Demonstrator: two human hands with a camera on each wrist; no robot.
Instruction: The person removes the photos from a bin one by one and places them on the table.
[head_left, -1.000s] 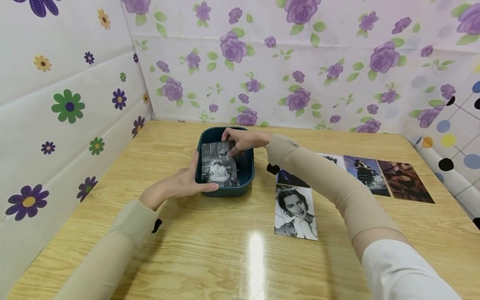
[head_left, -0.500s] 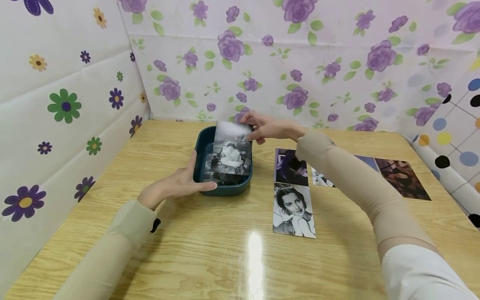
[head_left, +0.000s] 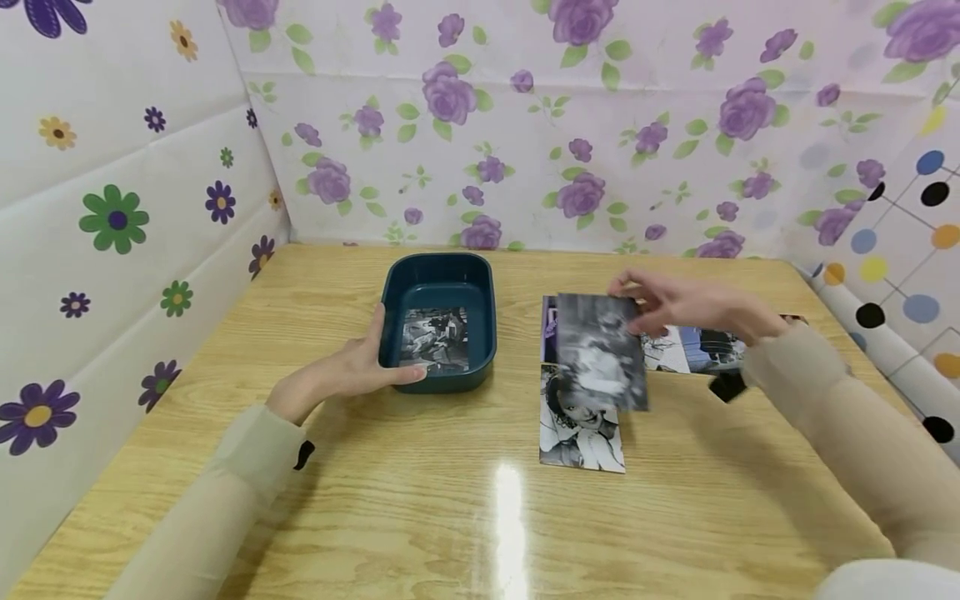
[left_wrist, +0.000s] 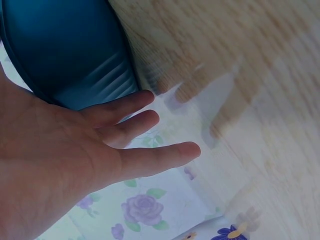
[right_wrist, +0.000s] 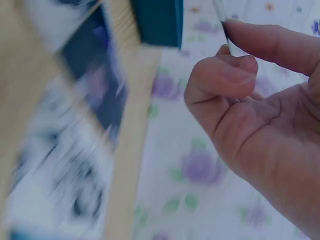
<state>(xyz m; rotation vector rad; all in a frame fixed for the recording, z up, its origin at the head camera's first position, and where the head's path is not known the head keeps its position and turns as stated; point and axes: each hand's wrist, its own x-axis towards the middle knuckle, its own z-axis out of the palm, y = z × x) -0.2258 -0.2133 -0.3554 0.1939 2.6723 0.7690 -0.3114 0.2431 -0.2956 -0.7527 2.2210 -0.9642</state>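
The right hand (head_left: 686, 304) pinched a blurred black-and-white photo (head_left: 602, 351) above the portrait photo (head_left: 579, 429) on the counter (head_left: 465, 508), while the left hand (head_left: 352, 371), fingers straight, rested against the teal tray (head_left: 438, 279), where another photo (head_left: 435, 338) lay

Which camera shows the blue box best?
The head camera: it shows the whole blue box, open, with a photo lying inside and the left hand against its side. The left wrist view catches only part of its outer wall, close up. The right wrist view shows just a blurry corner.
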